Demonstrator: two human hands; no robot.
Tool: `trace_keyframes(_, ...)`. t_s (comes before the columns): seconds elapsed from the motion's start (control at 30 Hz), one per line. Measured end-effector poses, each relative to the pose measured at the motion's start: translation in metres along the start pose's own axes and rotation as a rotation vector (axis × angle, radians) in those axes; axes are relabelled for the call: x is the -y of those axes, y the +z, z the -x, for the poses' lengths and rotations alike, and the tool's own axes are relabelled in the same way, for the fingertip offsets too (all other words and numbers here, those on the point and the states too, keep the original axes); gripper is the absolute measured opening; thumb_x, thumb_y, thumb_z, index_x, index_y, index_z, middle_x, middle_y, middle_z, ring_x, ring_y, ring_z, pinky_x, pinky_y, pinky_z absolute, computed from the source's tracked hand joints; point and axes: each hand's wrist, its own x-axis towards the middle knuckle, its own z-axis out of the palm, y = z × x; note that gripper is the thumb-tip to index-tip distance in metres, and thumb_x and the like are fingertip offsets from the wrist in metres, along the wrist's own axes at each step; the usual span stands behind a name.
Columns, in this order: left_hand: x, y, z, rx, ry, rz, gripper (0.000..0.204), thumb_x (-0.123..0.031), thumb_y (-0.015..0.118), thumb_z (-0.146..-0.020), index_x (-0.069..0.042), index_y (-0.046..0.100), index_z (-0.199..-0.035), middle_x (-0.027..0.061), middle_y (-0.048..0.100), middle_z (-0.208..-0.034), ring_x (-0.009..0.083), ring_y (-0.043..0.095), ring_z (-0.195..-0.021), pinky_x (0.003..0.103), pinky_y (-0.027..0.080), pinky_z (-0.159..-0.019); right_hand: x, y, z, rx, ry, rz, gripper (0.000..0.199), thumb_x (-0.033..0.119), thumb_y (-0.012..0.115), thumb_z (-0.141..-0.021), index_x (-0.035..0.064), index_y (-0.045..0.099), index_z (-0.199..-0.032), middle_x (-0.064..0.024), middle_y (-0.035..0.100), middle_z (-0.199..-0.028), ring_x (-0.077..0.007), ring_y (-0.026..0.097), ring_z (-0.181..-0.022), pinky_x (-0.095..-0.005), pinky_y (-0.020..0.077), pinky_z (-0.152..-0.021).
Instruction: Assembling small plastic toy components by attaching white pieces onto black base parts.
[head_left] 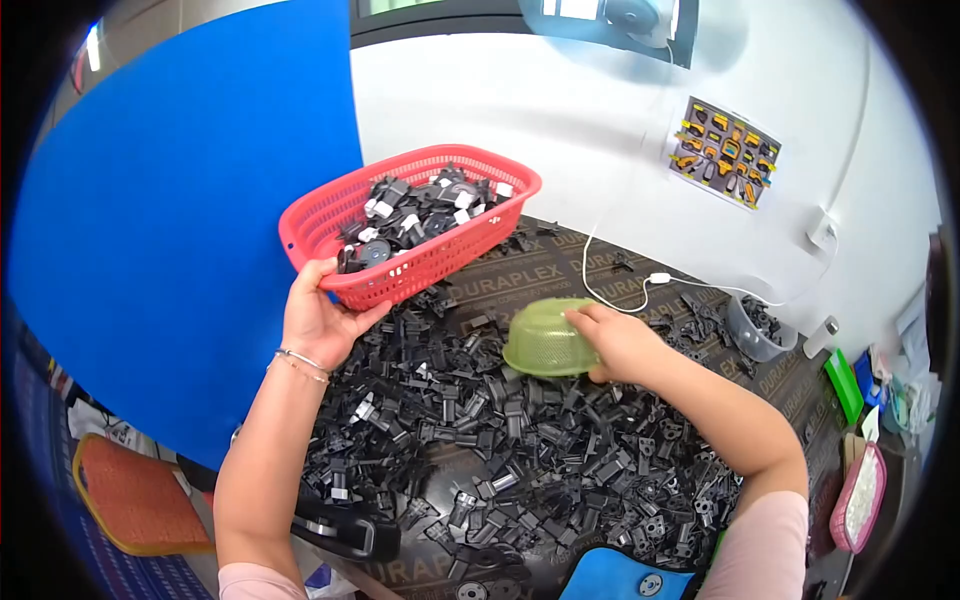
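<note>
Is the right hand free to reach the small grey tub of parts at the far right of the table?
Probably not yet: the right hand grips the green bowl. The path over the black parts to the grey tub looks unobstructed.

Blue board (pixel 170 220) stands upright at left, edge against the worktop (pixel 560 270). White wall (pixel 560 110) behind, with a parts chart (pixel 725 152) stuck to it. White cable (pixel 620 285) trails from the wall across the worktop. Small grey tub (pixel 752 338) of black parts sits at right, near a green box (pixel 843 385). Pink tray (pixel 860 497) of white bits lies at far right. Orange stool (pixel 135 495) shows low at left. Black tool handle (pixel 350 530) rests at the near edge, beside a blue pouch (pixel 625 578).
</note>
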Motion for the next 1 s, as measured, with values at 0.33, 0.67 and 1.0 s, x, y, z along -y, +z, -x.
trace_keyframes(0.33, -0.027, 0.000, 0.021, 0.074, 0.033, 0.016, 0.050, -0.031, 0.057, -0.084, -0.009, 0.047, -0.127, 0.0137, 0.054, -0.124, 0.0298, 0.055, -0.114, 0.054, 0.049, -0.092, 0.075, 0.018, -0.148, -0.190, -0.261, 0.039, 0.079, 0.014, 0.082, -0.060, 0.0074, 0.047, -0.131, -0.0125, 0.050, -0.130, -0.0317, 0.047, -0.123, -0.0378, 0.0522, -0.093)
trace_keyframes(0.67, -0.040, -0.003, 0.024, 0.099, 0.096, 0.023, 0.052, -0.034, 0.058, -0.084, -0.008, 0.046, -0.128, 0.0152, 0.053, -0.121, 0.0305, 0.056, -0.111, 0.051, 0.052, -0.090, 0.140, 0.117, -0.221, -0.288, -0.244, -0.110, 0.046, 0.004, 0.047, -0.084, 0.0000, 0.048, -0.129, -0.0144, 0.052, -0.122, -0.0342, 0.050, -0.118, -0.0391, 0.0525, -0.088)
trace_keyframes(1.0, -0.028, 0.007, 0.032, 0.074, 0.051, 0.006, 0.053, -0.036, 0.057, -0.084, -0.011, 0.045, -0.130, 0.0139, 0.053, -0.125, 0.0305, 0.055, -0.113, 0.051, 0.052, -0.089, 0.097, 0.007, -0.042, -0.008, -0.397, -0.083, 0.068, -0.001, 0.067, -0.063, -0.0048, 0.046, -0.128, -0.0177, 0.055, -0.118, -0.0343, 0.053, -0.115, -0.0383, 0.0535, -0.087)
